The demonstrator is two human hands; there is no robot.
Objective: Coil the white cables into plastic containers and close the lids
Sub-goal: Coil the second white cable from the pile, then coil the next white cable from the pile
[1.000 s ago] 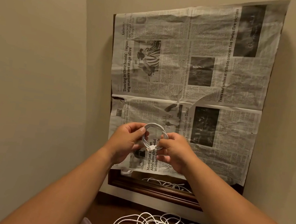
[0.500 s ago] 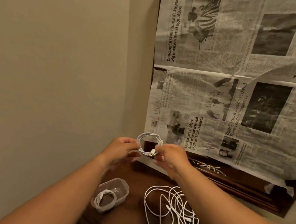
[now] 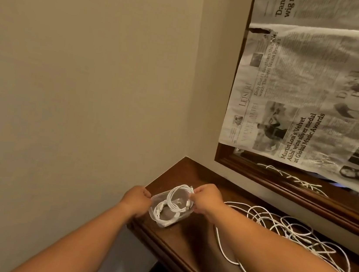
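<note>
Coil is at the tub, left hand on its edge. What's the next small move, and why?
Probably lower the right hand and press the coiled cable flat into the plastic container, then release. The coil leans with its top above the rim, over a second coil already inside, and the left hand holds the container's left edge steady.

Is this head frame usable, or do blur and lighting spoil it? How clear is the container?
Head view: warm, dim light, no harsh glare; newspaper smeared toward the right edge, its left headlines readable; wide-angle lens tilts the wall corner; plastic container, coiled white cable, left hand and right hand fairly sharp.
</note>
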